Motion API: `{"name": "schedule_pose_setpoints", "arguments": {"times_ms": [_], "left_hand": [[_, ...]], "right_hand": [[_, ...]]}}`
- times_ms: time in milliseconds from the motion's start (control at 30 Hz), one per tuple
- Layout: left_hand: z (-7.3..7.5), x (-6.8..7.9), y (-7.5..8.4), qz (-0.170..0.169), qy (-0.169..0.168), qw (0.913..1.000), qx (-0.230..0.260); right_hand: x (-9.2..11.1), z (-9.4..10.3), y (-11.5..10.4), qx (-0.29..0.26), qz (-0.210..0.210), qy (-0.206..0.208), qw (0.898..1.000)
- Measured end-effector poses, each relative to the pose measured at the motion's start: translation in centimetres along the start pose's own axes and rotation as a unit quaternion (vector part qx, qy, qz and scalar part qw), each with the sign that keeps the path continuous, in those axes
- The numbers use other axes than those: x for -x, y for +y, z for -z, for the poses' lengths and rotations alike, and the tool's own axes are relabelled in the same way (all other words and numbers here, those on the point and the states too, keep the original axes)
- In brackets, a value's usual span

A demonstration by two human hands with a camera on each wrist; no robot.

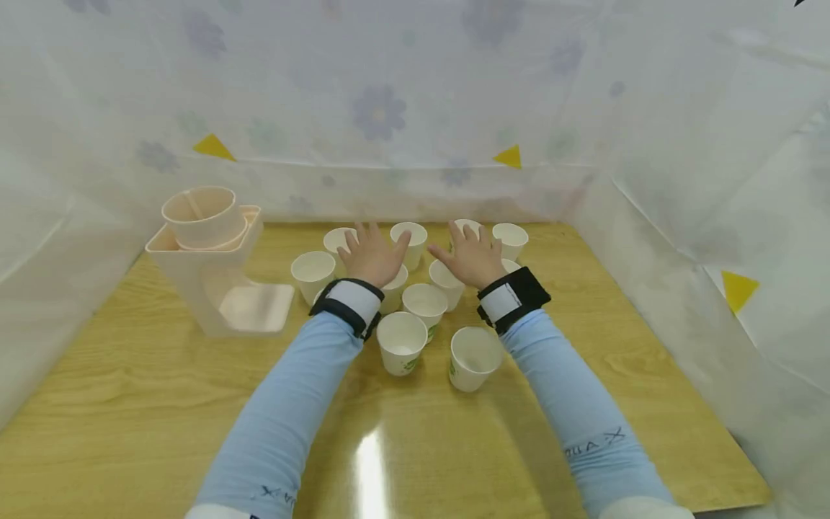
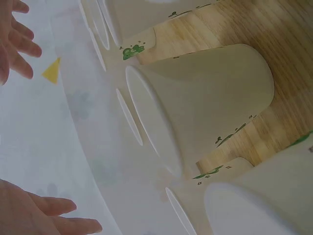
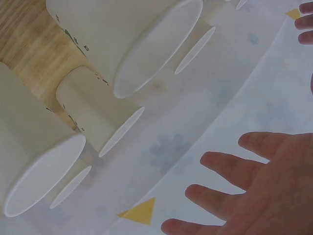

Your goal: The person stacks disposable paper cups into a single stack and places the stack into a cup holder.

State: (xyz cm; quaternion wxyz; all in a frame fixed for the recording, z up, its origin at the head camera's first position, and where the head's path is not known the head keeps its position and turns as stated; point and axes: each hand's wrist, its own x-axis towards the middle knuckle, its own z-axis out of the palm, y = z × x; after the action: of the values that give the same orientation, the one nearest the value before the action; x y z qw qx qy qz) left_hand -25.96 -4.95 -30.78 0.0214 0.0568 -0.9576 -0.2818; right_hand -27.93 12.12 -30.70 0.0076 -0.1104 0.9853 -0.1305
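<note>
Nearest on the wood-grain desk (image 1: 194, 418), two upright paper cups (image 1: 475, 360) are set slightly apart. Farther left, a pale stand (image 1: 204, 288) is topped by a round container (image 1: 207, 229). Over more upright cups (image 1: 313, 280) beyond, the left hand (image 1: 373, 258) and right hand (image 1: 477, 259) are held, fingers spread wide, nothing gripped. Behind, a flower-patterned sheet (image 1: 379, 112) is hung.

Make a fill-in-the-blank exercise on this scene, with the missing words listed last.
The white round-rimmed paper cups stand with open ends facing ____.
The bare left hand and bare right hand hold ____.
The pale beige plastic stand is on the person's ____ side.
Both fabric sleeves are light ____.

Missing words: up; nothing; left; blue.
</note>
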Motion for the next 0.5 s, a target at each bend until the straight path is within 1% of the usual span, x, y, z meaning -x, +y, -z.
{"name": "schedule_pose_setpoints", "arguments": {"times_ms": [167,233,400,500], "left_hand": [[0.33,-0.37,-0.01,-0.002,0.01,0.9999,0.01],[0.37,-0.49,0.02,-0.005,0.018,0.9996,0.022],[0.2,-0.61,0.18,-0.003,0.033,0.9986,0.042],[0.02,-0.58,0.38,-0.012,0.046,0.9979,0.044]], "right_hand": [[-0.68,0.4,-0.15,0.004,0.01,0.004,1.0],[-0.87,0.53,-0.2,0.006,0.014,0.007,1.0],[-0.86,0.46,-0.19,0.007,0.02,0.01,1.0],[-0.63,0.36,0.24,0.013,0.04,0.029,0.999]]}}
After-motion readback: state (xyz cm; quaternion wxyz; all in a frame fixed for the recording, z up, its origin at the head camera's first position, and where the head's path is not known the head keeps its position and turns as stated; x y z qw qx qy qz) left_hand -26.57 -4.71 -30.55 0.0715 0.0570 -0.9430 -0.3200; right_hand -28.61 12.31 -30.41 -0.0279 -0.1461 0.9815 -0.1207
